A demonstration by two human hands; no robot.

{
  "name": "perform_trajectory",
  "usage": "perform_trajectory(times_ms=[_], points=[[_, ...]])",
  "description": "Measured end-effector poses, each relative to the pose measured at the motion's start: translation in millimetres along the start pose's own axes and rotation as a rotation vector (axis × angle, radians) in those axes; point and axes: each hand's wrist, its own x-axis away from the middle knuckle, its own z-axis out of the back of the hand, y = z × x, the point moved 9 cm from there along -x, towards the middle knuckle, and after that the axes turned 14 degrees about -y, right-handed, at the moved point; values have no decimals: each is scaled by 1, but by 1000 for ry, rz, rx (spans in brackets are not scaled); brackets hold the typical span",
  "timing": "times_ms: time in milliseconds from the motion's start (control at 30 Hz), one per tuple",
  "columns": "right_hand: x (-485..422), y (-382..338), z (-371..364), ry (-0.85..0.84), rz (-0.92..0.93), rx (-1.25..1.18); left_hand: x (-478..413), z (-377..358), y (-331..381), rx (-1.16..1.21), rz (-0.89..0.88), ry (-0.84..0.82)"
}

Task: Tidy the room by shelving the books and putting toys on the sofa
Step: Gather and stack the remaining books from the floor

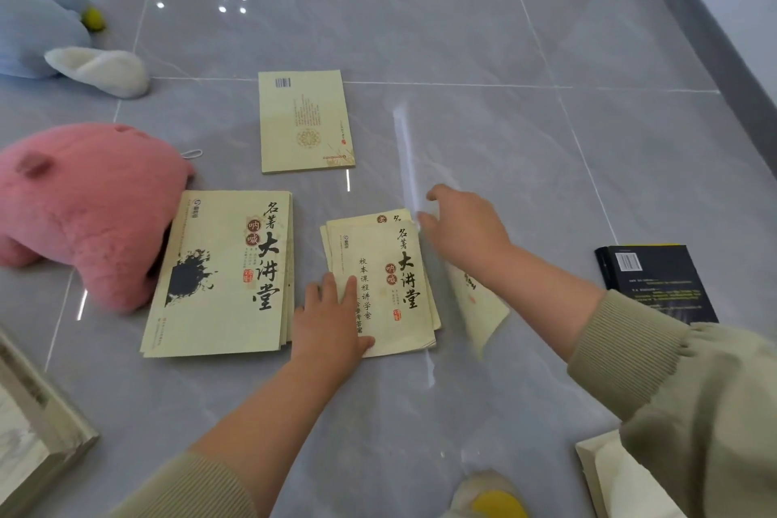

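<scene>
Cream books with black calligraphy lie on the grey tiled floor. A small stack of thin booklets sits in the middle, and my left hand presses flat on its lower left corner. My right hand reaches over the stack's upper right edge with fingers apart; whether it grips anything is unclear. Under my right forearm lies another cream booklet. A larger thick book lies to the left. A third book lies back cover up farther away. A black book is at the right.
A pink plush toy touches the large book's left side. A pale blue plush with a white part lies at the far left. A yellow and white toy is near the bottom edge. A framed board is at bottom left; a wall skirting runs along the right.
</scene>
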Motion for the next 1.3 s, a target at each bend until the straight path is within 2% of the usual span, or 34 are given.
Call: perform_trajectory(times_ms=[67, 133, 367, 500, 567, 667, 733, 867, 967, 1067, 1200, 1300], points=[[-3, -3, -22, -150, -16, -334, 0, 3, -3, 93, -20, 8], [-7, 8, -36, -189, -73, -513, 1, 8, -8, 284, -42, 26], [-6, 79, -83, -304, -397, -325, -7, 4, -19, 1020, -28, 49], [6, 70, -112, -375, -392, -517, -7, 4, -20, 1288, 28, 43], [10, 64, -122, -381, -390, -612, -7, -1, -16, 1413, 63, -16], [11, 61, -122, -346, -364, -624, -8, -10, -10, 1560, 77, -117], [13, 57, -123, -372, -327, -714, -7, -13, -6, 1596, 61, -156], [12, 43, -122, -407, -214, -870, -6, -6, -7, 1550, 5, -73], [6, 38, -104, -321, -136, -1015, -1, 9, -6, 1610, -122, -39], [5, 28, -65, -147, 34, -1111, 5, 39, -12, 1651, -252, 61], [12, 10, -27, -10, 217, -1061, 13, 84, -21, 1548, -359, 186], [15, 1, -27, 5, 277, -904, 17, 103, -18, 1460, -455, 182]])
